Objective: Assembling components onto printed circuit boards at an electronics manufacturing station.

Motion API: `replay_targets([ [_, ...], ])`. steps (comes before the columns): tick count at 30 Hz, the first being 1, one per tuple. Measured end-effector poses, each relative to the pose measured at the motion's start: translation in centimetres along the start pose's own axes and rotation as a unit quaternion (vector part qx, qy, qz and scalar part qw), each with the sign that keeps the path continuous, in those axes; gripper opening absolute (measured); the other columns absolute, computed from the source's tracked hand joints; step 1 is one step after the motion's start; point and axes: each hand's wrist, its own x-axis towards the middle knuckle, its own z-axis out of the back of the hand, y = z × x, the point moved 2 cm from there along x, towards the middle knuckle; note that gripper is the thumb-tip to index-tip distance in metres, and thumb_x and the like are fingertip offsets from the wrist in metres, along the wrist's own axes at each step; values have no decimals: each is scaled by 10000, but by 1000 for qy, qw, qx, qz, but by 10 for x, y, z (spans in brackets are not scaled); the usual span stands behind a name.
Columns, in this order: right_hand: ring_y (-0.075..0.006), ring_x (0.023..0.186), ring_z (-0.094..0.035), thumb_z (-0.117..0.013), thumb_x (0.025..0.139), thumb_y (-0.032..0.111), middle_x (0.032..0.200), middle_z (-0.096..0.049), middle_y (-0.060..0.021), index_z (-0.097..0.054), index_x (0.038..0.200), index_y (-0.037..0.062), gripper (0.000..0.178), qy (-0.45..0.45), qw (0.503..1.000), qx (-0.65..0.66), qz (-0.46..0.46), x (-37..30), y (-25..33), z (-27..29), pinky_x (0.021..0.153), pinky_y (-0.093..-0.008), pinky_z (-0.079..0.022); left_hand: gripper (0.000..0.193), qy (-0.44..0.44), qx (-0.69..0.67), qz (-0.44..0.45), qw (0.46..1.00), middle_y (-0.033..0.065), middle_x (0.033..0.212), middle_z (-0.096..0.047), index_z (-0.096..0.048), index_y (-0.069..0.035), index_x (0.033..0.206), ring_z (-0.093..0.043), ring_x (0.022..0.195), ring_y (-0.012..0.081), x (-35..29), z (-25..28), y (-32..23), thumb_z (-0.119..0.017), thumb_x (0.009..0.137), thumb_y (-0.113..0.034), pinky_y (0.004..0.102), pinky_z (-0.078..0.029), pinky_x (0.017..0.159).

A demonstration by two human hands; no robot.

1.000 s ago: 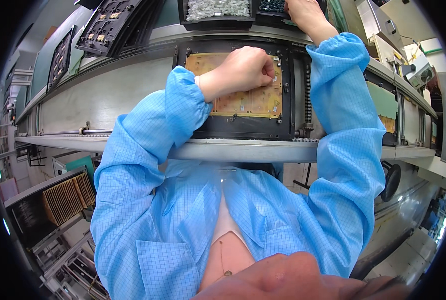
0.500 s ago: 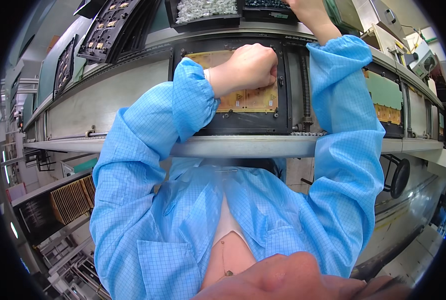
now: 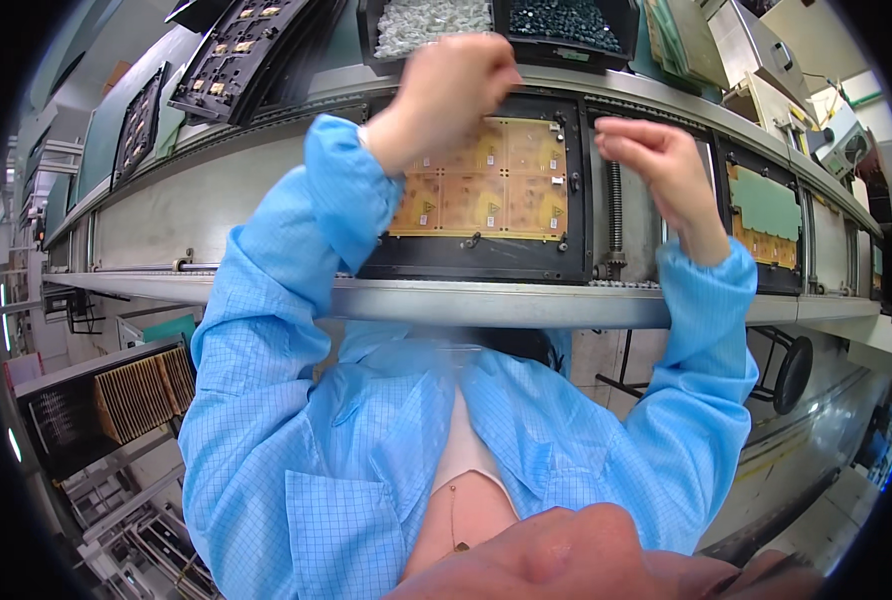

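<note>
My left hand [image 3: 453,88], blurred by motion, has its fingers curled in above the far edge of the black carrier frame [image 3: 466,262]. It is closed, and whatever is in it is hidden. Close behind it stands a bin of small white parts [image 3: 431,20]. My right hand [image 3: 658,165] hovers past the frame's right side with fingertips pinched together; what they hold, if anything, is too small to make out. In the frame lies a yellow-brown circuit board panel [image 3: 471,205], partly covered by my left hand and wrist, with small white pieces along its right side.
A bin of small dark parts [image 3: 564,27] adjoins the white one. Black trays [image 3: 228,65] lean at the far left. Along the conveyor's near side runs a metal rail [image 3: 486,305]. At right, another carrier holds a board under a green cover [image 3: 766,205]. A slotted rack [image 3: 136,400] stands lower left.
My left hand has lifted off the panel and moved away from me toward the white parts. My right hand has come back from the dark parts bin to beside the frame.
</note>
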Motion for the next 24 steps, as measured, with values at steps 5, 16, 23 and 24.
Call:
replay_targets([
  [5,-199,1023,-690,-679,924,61,1139,-702,-142,-655,1204,-52,304,-64,980,186,-26,-282,9,131,960,-318,-544,147,0,155,-141,978,178,879,-680,-677,-10,917,-685,846,315,78,-15,-234,-639,861,-140,415,-560,731],
  [16,-210,1019,-690,-718,881,10,1053,-702,-107,-621,1247,-18,379,-86,988,122,-35,-414,90,172,936,-315,-557,99,1,145,-51,988,209,838,-695,-693,-16,818,-699,814,394,72,22,-363,-611,798,-67,476,-568,720],
  [23,-149,957,-676,-684,897,-28,1035,-698,-99,-623,1233,-28,341,-164,983,-66,42,-354,72,81,880,-268,-551,102,-122,-138,-156,970,214,846,-686,-701,-33,833,-666,876,416,28,61,-268,-620,794,-80,484,-526,801],
  [24,-149,957,-676,-684,897,-28,1035,-698,-99,-623,1233,-28,341,-163,983,-70,40,-345,69,69,880,-268,-551,102,-124,-141,-153,970,214,846,-686,-701,-33,833,-666,876,416,26,60,-252,-620,794,-80,484,-526,801],
])
